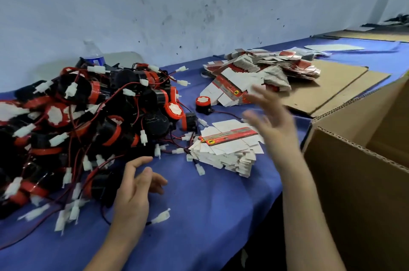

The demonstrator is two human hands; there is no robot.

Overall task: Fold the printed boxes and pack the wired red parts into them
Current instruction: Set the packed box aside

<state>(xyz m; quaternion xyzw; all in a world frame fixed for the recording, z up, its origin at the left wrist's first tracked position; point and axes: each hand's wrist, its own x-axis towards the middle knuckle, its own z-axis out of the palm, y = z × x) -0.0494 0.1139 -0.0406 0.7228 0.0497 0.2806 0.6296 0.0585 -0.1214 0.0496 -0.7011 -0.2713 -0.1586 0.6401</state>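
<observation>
Lying tangled — black-and-red wired parts (88,120); flat boxes (230,149) stacked.

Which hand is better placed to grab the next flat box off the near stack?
Right, probably. The right hand is raised and open right beside the near stack of flat boxes. The left hand is by the pile of wired red parts, farther from the stack.

I logged: wired red parts (77,120) heaped at left; flat printed boxes (230,151) stacked on the bench (210,215); left hand (135,191), right hand (272,120) both empty.
</observation>
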